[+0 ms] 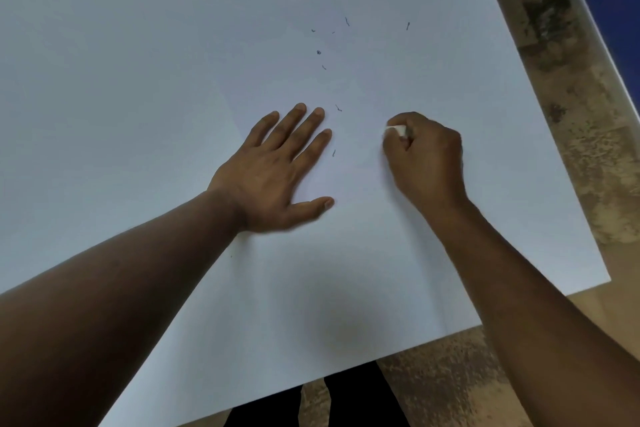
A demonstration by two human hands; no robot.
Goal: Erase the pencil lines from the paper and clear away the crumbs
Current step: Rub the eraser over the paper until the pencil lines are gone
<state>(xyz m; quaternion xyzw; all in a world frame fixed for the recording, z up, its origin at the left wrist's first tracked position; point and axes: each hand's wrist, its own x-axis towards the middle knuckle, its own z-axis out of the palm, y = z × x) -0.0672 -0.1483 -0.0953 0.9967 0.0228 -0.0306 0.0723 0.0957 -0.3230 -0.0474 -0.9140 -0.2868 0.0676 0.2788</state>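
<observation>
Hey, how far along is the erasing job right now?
No pencil lines show on the paper, so erasing looks mostly done. The right hand grips the eraser on the sheet while the left hand lies flat on it. Left: clearing the dark crumbs scattered above the hands.

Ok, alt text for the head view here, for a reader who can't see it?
A right hand grips a white eraser against a large white paper, while the left hand lies flat on the sheet. Dark eraser crumbs lie scattered beyond the fingers.

Mottled brown-and-tan floor (568,135) below, deep blue surface (609,10) at upper right, dim even light
</observation>
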